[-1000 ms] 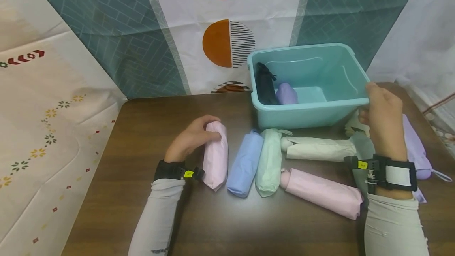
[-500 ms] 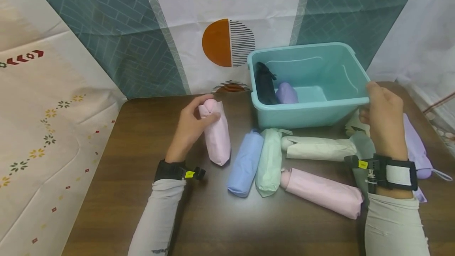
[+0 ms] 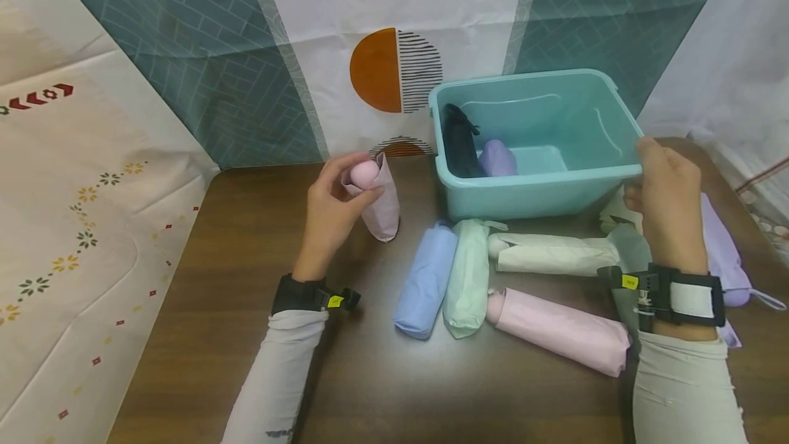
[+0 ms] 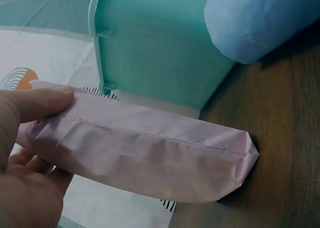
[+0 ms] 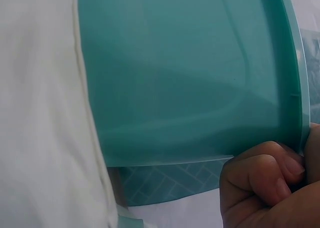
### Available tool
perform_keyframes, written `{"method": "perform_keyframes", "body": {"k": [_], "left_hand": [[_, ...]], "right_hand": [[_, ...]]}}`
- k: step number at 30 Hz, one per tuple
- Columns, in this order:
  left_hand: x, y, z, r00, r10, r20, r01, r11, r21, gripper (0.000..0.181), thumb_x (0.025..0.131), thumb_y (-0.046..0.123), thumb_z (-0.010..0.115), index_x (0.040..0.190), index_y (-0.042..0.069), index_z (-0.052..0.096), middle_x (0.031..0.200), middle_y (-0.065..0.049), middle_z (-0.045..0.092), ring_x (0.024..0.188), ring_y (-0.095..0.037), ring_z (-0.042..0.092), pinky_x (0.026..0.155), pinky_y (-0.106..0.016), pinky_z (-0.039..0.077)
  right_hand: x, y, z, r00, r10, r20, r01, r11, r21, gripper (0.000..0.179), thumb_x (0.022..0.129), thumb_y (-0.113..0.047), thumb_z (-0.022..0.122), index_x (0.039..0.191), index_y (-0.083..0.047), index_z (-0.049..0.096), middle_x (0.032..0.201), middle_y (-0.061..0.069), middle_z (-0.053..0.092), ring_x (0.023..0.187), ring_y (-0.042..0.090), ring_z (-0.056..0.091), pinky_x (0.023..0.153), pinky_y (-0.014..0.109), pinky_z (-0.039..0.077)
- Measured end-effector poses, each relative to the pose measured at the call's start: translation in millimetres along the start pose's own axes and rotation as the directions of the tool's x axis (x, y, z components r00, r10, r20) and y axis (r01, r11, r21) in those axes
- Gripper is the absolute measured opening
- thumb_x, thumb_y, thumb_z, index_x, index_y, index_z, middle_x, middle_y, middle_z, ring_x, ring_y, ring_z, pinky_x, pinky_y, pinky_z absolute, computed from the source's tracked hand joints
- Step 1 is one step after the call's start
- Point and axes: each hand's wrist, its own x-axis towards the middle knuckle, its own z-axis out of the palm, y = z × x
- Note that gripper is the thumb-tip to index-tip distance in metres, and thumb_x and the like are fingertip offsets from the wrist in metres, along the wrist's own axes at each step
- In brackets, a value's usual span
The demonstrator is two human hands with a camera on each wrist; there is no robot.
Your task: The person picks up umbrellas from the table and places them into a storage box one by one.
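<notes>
My left hand (image 3: 333,207) grips a pink folded umbrella (image 3: 383,214) near its top, thumb on one side and fingers on the other. The umbrella stands steeply tilted, its rounded handle end up in the open sleeve and its lower end at the table in the left wrist view (image 4: 145,153). At the right front corner of a turquoise bin (image 3: 524,201), my right hand (image 3: 668,204) pinches the rim with curled fingers. Inside the bin, on its left side, are a black umbrella in a case (image 3: 459,142) and a purple rounded thing (image 3: 498,158).
In front of the bin lie a blue umbrella (image 3: 427,281), a mint green one (image 3: 468,279), a cream one (image 3: 555,254) and another pink one (image 3: 561,331). A purple one (image 3: 721,252) lies partly behind my right wrist. Patterned cloth (image 3: 394,5) hangs behind the table.
My left hand has raised the pink umbrella from lying on the table to a steep stance and carried it farther back. My right hand has stayed on the bin's rim.
</notes>
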Motion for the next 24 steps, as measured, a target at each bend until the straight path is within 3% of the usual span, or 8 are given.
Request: {"method": "perform_keyframes", "body": {"k": [5, 14, 19, 24], "left_hand": [[1.0, -4.0, -0.2, 1.0, -0.027, 0.0, 0.027, 0.999, -0.025, 0.053, 0.077, -0.006, 0.072, 0.128, 0.0, 0.055, 0.125, -0.008, 0.056, 0.106, -0.022, 0.053, 0.087, -0.035, 0.046], [0.2, -8.2, 0.9, 0.979, -0.194, 0.064, 0.199, 0.975, -0.102, 0.082, 0.08, 0.004, 0.074, 0.149, 0.016, 0.031, 0.134, -0.009, 0.044, 0.113, -0.024, 0.05, 0.091, -0.037, 0.046], [-0.2, -12.9, 1.6, 0.974, -0.22, 0.054, 0.226, 0.966, -0.123, 0.086, 0.079, 0.004, 0.075, 0.15, 0.017, 0.028, 0.138, -0.008, 0.041, 0.117, -0.025, 0.045, 0.093, -0.038, 0.044], [-0.2, -22.6, 2.5, 0.968, -0.234, 0.09, 0.247, 0.952, -0.183, 0.082, 0.079, 0.002, 0.074, 0.148, 0.014, 0.031, 0.138, -0.005, 0.045, 0.123, -0.024, 0.044, 0.097, -0.039, 0.04]], "right_hand": [[0.9, -1, 0, 1.0, 0.005, 0.002, -0.005, 1.0, -0.001, 0.042, 0.09, -0.047, 0.063, 0.094, -0.006, 0.057, 0.08, 0.005, 0.043, 0.059, 0.016, 0.042, 0.049, 0.028, 0.035], [1.5, -1, -1, 0.999, 0.035, -0.002, -0.035, 0.999, -0.017, 0.043, 0.089, -0.05, 0.063, 0.098, -0.008, 0.058, 0.079, 0.003, 0.044, 0.055, 0.015, 0.041, 0.04, 0.033, 0.024], [1.7, 0, -1, 1.0, 0.022, 0.0, -0.022, 1.0, 0.003, 0.043, 0.088, -0.049, 0.064, 0.098, -0.007, 0.059, 0.082, 0.004, 0.045, 0.057, 0.015, 0.043, 0.043, 0.03, 0.03], [1.3, 0, -1, 1.0, 0.012, 0.006, -0.012, 1.0, 0.02, 0.043, 0.088, -0.048, 0.065, 0.098, -0.006, 0.06, 0.085, 0.005, 0.045, 0.061, 0.016, 0.043, 0.049, 0.027, 0.036]]}}
